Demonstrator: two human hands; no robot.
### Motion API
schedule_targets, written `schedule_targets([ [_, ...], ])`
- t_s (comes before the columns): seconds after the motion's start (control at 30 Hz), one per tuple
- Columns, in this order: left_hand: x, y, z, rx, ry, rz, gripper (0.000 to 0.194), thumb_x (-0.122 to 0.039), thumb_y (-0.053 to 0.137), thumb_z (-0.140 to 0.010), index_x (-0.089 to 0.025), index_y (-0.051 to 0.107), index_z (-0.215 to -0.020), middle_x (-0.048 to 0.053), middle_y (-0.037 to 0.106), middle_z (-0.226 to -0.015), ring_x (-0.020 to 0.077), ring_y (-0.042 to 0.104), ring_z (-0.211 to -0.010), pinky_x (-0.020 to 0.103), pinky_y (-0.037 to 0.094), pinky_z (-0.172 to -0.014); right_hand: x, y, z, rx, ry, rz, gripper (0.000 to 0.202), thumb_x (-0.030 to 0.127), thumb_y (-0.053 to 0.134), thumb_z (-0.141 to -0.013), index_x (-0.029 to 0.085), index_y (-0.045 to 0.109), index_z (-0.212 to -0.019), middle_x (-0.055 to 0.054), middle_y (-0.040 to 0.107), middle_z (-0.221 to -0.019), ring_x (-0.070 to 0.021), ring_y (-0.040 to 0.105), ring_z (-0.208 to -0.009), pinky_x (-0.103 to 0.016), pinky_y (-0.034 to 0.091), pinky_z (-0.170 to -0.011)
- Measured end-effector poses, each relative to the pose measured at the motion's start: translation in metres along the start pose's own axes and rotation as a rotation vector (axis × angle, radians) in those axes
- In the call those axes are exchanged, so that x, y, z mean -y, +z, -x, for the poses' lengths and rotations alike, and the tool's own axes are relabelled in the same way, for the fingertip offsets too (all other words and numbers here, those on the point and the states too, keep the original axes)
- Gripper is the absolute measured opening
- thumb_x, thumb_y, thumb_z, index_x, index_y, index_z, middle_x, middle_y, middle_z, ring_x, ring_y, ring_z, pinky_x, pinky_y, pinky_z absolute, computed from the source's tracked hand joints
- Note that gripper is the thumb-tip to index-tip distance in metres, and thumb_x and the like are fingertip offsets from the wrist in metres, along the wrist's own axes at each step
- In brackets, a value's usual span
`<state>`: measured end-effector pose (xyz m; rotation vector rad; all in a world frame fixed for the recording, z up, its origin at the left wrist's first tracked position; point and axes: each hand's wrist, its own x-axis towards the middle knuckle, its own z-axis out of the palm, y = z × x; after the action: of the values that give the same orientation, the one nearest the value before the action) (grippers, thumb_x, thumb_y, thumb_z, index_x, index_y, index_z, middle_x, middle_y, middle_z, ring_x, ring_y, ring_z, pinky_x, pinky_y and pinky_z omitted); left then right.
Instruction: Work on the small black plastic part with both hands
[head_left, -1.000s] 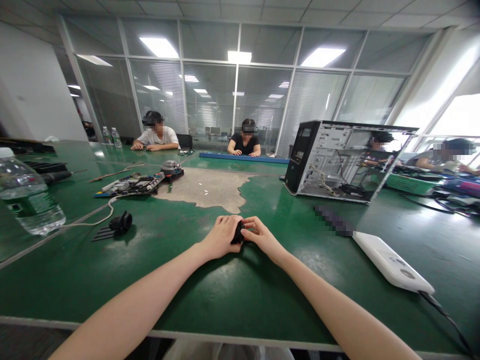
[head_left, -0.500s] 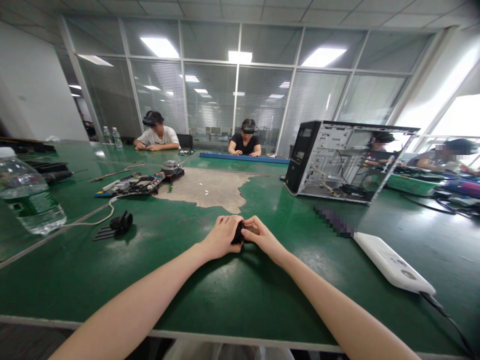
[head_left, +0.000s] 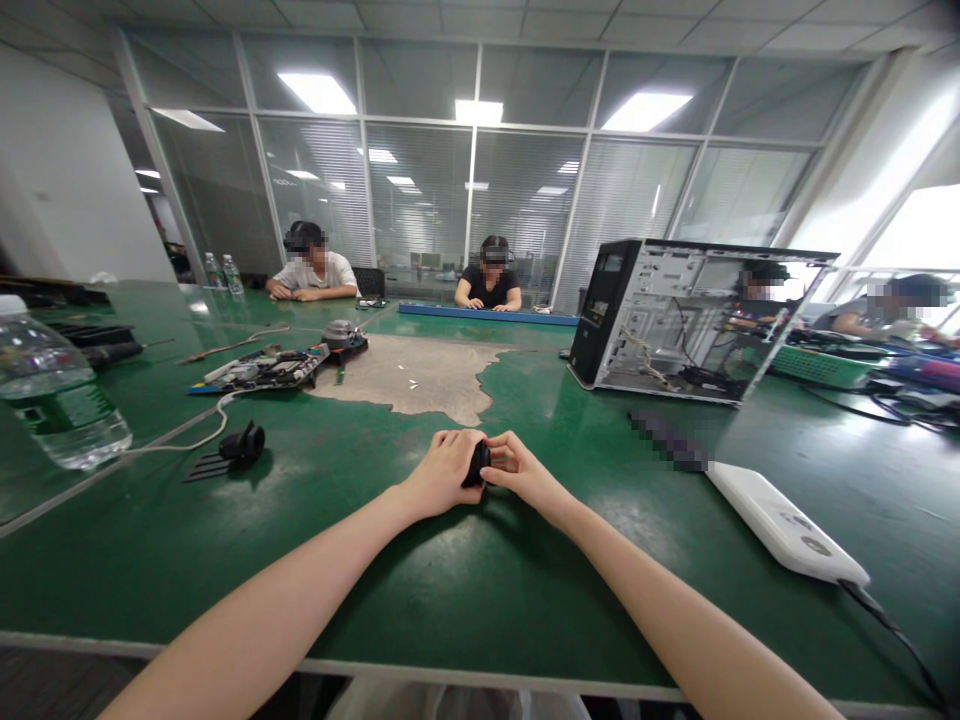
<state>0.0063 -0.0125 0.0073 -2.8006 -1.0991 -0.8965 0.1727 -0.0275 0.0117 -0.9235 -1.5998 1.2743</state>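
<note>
Both my hands meet above the middle of the green table (head_left: 420, 590). My left hand (head_left: 444, 470) is wrapped around a small, round black part (head_left: 475, 464), its palm hiding most of it. From the right, my right hand (head_left: 519, 470) pinches the part's facing side between thumb and fingers. What kind of part it is cannot be made out. Further left on the table lies another black piece (head_left: 241, 446), with a round collar and several thin prongs.
At the left stands a water bottle (head_left: 56, 400). Circuit boards (head_left: 262, 368) lie behind, by a cable. An open computer case (head_left: 675, 325) and a white power bank (head_left: 784, 520) are at the right. Other people (head_left: 491, 280) sit across the table.
The fingers of my right hand have shifted slightly on the black part, and a little more of its round face shows. My left hand keeps its hold.
</note>
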Motion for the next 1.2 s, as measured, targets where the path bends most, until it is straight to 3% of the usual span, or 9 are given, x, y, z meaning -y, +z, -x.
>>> schedule_targets([
  [0.23, 0.0, -0.001, 0.0, 0.0, 0.012, 0.013, 0.059, -0.02, 0.06, -0.061, -0.019, 0.033, -0.113, 0.007, 0.049, -0.108, 0.0243, 0.046, -0.101, 0.039, 0.03, -0.089, -0.003, 0.002, -0.002, -0.035, 0.009, -0.004, 0.034, 0.044, 0.063, -0.067, 0.022, 0.045, -0.087, 0.001, 0.058, -0.084, -0.0139, 0.057, -0.078, -0.033, 0.045, -0.075],
  [0.47, 0.0, 0.0, 0.001, -0.004, 0.008, 0.001, 0.062, -0.021, 0.061, -0.061, -0.018, 0.033, -0.115, 0.008, 0.05, -0.11, 0.0248, 0.046, -0.102, 0.039, 0.03, -0.09, -0.013, -0.002, -0.006, -0.092, 0.038, 0.032, 0.038, 0.043, 0.065, -0.066, 0.02, 0.049, -0.091, -0.002, 0.057, -0.088, -0.0147, 0.057, -0.08, -0.035, 0.045, -0.077],
  [0.6, -0.001, 0.0, 0.0, 0.002, 0.0, 0.018, 0.066, -0.021, 0.061, -0.061, -0.019, 0.03, -0.118, 0.008, 0.049, -0.115, 0.0253, 0.045, -0.105, 0.04, 0.029, -0.091, -0.013, -0.003, -0.005, -0.052, 0.041, 0.031, 0.037, 0.042, 0.063, -0.069, 0.02, 0.051, -0.096, -0.002, 0.058, -0.091, -0.015, 0.057, -0.082, -0.034, 0.045, -0.079],
  [0.97, 0.003, 0.004, 0.001, 0.029, -0.051, 0.1, 0.066, -0.027, 0.06, -0.063, -0.021, 0.028, -0.12, 0.008, 0.047, -0.116, 0.0258, 0.047, -0.102, 0.042, 0.03, -0.09, 0.004, 0.001, 0.002, 0.001, -0.008, 0.006, 0.036, 0.036, 0.069, -0.063, 0.022, 0.048, -0.088, 0.0, 0.058, -0.089, -0.0156, 0.056, -0.086, -0.033, 0.044, -0.078],
  [1.2, 0.003, 0.003, 0.001, 0.04, -0.044, 0.109, 0.064, -0.028, 0.06, -0.065, -0.022, 0.029, -0.12, 0.007, 0.047, -0.114, 0.0252, 0.046, -0.099, 0.042, 0.031, -0.088, -0.001, 0.002, 0.0, -0.026, 0.029, 0.002, 0.034, 0.045, 0.061, -0.069, 0.022, 0.047, -0.09, 0.001, 0.059, -0.081, -0.0137, 0.056, -0.078, -0.032, 0.044, -0.076],
])
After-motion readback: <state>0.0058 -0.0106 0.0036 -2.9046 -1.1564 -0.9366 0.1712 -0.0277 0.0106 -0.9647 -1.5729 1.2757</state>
